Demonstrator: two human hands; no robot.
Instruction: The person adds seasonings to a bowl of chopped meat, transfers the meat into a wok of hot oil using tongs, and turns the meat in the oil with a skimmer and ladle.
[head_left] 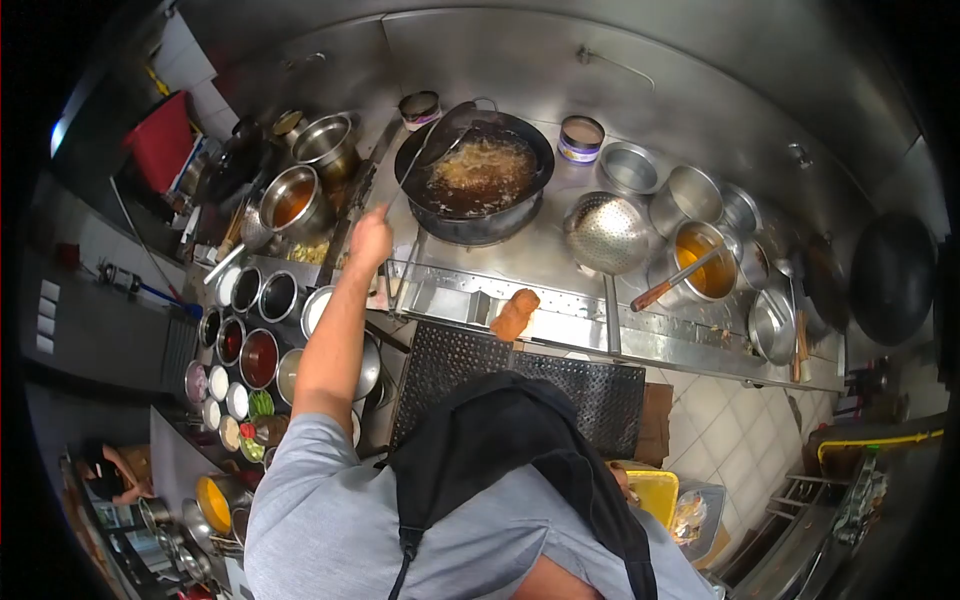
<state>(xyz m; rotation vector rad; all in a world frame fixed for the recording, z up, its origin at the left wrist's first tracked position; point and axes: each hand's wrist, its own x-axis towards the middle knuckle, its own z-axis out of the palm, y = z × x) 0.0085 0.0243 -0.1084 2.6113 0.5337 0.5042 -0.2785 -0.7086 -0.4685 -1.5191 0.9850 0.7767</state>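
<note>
Steel surface [537,245] bore a bubbling wok [543,162] beyond the left hand [371,237], gripping a utensil [405,178]; slipping risked splashes; the right hand's [624,484] hold was hidden.

Right hand [624,484] mostly hidden behind black apron [480,430]; wok [475,229] contents under froth [485,165] unclear.

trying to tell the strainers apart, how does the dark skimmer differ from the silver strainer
The dark skimmer is gripped by the left hand; the silver strainer is unheld. The skimmer's head is over the wok; the strainer's is to the wok's right. The skimmer looks dull, the strainer shiny. Both have long handles.
</note>
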